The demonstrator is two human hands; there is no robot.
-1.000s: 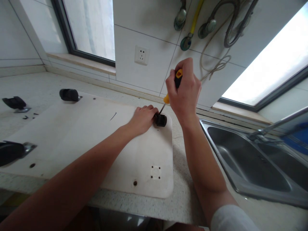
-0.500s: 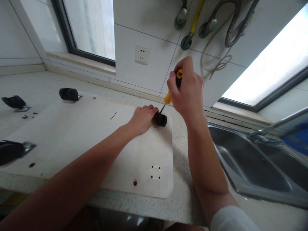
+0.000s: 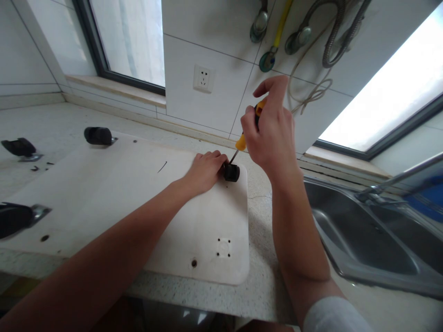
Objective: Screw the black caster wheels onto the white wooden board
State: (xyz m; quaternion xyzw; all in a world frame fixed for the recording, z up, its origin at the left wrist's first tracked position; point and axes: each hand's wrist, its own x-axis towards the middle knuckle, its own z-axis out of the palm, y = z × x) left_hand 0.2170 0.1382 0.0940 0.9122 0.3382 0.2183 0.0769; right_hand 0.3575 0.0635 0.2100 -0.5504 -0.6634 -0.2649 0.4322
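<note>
My right hand [image 3: 272,127] is closed round the yellow and black handle of a screwdriver [image 3: 241,142], its index finger raised off the grip. The shaft slants down to the base of a black caster wheel [image 3: 232,173] at the far right corner of a white board [image 3: 194,221]. My left hand [image 3: 206,171] rests on the board, fingers closed against the left side of that caster; its fingertips are partly hidden. Near the board's front right corner is a square mark with screw holes [image 3: 224,247].
More black casters stand at the left: one on the board's far edge [image 3: 98,135], one near its front [image 3: 17,219], and a loose one [image 3: 20,146] on the counter beside small screws [image 3: 34,168]. A steel sink [image 3: 363,230] lies to the right. Wall socket [image 3: 203,79] behind.
My right hand has turned slightly on the screwdriver handle, and its index finger has lifted away. The left hand and the caster stay in place.
</note>
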